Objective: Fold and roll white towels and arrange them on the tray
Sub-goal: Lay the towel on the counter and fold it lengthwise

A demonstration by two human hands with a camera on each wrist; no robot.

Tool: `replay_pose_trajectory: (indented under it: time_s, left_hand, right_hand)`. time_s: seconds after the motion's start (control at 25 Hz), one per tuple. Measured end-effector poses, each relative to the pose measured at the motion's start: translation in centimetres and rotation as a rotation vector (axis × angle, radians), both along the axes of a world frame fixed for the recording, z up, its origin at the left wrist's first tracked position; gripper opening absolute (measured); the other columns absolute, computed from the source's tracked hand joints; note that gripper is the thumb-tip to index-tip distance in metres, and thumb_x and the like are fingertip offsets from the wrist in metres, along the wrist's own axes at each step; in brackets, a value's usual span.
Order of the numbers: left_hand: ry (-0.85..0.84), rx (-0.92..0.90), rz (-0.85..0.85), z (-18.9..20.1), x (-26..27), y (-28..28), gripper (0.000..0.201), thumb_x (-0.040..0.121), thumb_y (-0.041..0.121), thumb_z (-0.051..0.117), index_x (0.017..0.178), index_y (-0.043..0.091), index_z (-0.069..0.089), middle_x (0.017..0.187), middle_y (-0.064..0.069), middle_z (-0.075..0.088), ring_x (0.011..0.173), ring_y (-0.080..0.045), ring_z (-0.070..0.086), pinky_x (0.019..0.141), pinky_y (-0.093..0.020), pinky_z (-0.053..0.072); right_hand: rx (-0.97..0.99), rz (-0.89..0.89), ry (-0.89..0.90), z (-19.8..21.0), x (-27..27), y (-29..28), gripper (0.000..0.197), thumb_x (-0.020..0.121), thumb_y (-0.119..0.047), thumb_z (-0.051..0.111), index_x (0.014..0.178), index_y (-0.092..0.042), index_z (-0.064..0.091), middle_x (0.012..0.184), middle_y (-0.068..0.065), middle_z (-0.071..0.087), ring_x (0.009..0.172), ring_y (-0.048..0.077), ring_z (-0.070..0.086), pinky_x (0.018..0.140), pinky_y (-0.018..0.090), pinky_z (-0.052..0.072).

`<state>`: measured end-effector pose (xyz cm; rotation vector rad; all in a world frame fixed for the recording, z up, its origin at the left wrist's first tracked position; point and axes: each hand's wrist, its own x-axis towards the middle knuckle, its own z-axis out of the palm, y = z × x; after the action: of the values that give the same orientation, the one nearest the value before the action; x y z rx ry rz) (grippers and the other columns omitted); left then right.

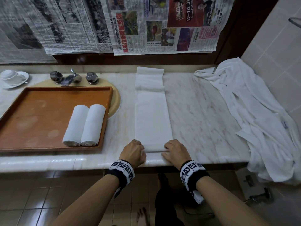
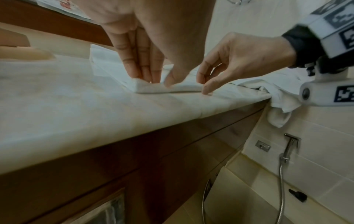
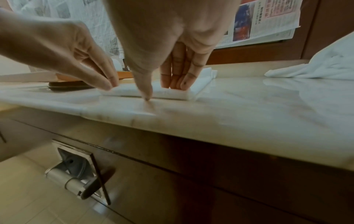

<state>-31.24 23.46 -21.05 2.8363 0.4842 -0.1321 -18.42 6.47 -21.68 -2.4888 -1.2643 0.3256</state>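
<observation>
- The long white terry towel folded into a narrow strip (image 1: 153,115) lies on the pale marble counter (image 1: 203,111), running from six o'clock toward twelve, its near end at the counter's front edge.
- Our left hand (image 1: 133,151) and right hand (image 1: 175,150) sit at the two near corners, fingers curled over the first small turn of the roll and thumbs tucked at its edge: a narrow pinch on cloth.
- We judge the towel soft, light and limp. It should be held at both ends of the roll and kept even, or it may roll crooked.
- At nine o'clock the orange-brown wooden tray (image 1: 19,111) holds two finished white towel rolls (image 1: 84,125) side by side, touching.
- At three o'clock a heap of loose white cloth (image 1: 254,111) drapes over the counter's end.
- Newspaper sheets (image 1: 146,25) hang at twelve o'clock; we can read "12–14 JU" and "RM70,000", the rest being too small.
- A white cup on a saucer (image 1: 11,77) stands at ten o'clock beside dark metal taps (image 1: 71,77).
</observation>
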Motion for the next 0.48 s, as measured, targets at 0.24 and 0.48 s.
replay_pose_trajectory:
  time_s: [0.24,0.48]
  left_hand:
    - [0.076,0.185,-0.104,0.8,0.7,0.8,0.012,0.074,0.032,0.073,0.079,0.022,0.076,0.079,0.006,0.07,0.085,-0.021,0.056,0.07,-0.031,0.046]
    - [0.089,0.186,-0.134,0.9,1.0,1.5,0.028,0.094,0.029,0.044,0.111,0.017,0.063,0.107,0.0,0.065,0.108,-0.022,0.047,0.089,-0.033,0.034]
  right_hand:
    - [-0.061,-0.005,-0.088,1.0,0.8,0.6,0.007,0.076,-0.009,0.067,0.082,-0.009,0.071,0.082,0.002,0.067,0.088,0.025,0.058,0.063,0.028,0.042]
    - [-0.27,0.043,-0.064,2.3,2.3,0.3,0.029,0.097,-0.026,0.046,0.115,-0.024,0.069,0.11,-0.005,0.067,0.109,0.019,0.046,0.086,0.036,0.038]
